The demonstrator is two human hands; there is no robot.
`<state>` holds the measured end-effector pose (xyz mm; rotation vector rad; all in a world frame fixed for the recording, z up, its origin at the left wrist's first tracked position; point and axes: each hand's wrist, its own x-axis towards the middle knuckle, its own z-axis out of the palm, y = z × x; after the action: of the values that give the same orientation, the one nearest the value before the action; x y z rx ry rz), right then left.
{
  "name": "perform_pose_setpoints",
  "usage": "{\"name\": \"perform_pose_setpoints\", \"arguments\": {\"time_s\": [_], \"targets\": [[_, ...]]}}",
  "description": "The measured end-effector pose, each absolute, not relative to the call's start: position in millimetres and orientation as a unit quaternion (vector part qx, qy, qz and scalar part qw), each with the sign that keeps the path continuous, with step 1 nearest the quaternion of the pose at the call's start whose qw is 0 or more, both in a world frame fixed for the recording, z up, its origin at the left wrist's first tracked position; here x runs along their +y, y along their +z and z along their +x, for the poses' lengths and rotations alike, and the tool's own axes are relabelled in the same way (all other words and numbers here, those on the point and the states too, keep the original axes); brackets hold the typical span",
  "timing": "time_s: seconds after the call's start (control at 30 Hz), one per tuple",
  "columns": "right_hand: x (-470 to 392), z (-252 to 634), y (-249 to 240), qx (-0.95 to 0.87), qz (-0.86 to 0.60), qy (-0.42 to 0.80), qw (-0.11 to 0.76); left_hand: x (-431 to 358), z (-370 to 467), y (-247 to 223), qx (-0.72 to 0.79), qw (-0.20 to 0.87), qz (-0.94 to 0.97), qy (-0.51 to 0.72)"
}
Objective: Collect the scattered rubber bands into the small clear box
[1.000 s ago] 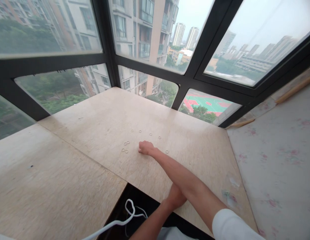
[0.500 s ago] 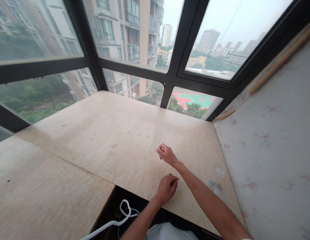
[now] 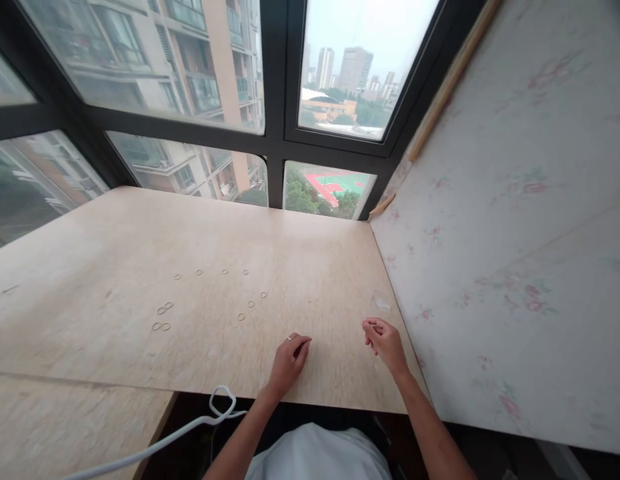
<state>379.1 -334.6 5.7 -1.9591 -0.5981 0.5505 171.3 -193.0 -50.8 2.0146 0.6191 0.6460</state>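
Note:
Several thin small rings (image 3: 263, 294) lie on the beige marble-patterned surface (image 3: 310, 267), spaced in a loose arc left of my hands. Two pairs of rings (image 3: 166, 327) sit close together at the arc's left end. My left hand (image 3: 289, 363) rests near the front edge with its fingers curled and pinched together; what is in them, if anything, is hidden. A ring band shows on one of its fingers. Over by the right wall is my right hand (image 3: 386, 341), thumb and fingertips pinched; whatever they hold is too small to make out.
A piece of clear plastic (image 3: 381, 301) lies just beyond my right hand. The flowered wall (image 3: 490, 267) bounds the surface on the right, and dark window frames (image 3: 275, 153) stand behind. A white cable (image 3: 190, 427) loops below the front edge at left.
My right hand has left the ring at the right end of the arc and moved right, near the wall. My left hand stays pinched near the front edge. The view has turned right.

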Motion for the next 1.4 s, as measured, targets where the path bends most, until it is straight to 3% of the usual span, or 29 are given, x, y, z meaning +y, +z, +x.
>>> {"name": "perform_pose_setpoints", "arguments": {"time_s": [0.2, 0.43, 0.8, 1.1, 1.4], "targets": [[-372, 404, 10, -0.151, -0.855, 0.047, 0.495, -194, 173, -47, 0.254, 0.443, 0.818, 0.265], [-393, 418, -8, -0.218, -0.913, 0.042, 0.342, -194, 173, -47, 0.259, 0.435, 0.821, 0.263], [-395, 373, -25, -0.275, -0.854, 0.076, 0.434, -194, 172, -49, 0.260, 0.431, 0.819, 0.275], [-378, 326, -47, -0.364, -0.825, 0.145, 0.408, -195, 168, -47, 0.269, 0.453, 0.806, 0.269], [-383, 333, -60, -0.311, -0.765, 0.201, 0.527, -163, 132, -40, 0.393, 0.439, 0.743, 0.316]]}}
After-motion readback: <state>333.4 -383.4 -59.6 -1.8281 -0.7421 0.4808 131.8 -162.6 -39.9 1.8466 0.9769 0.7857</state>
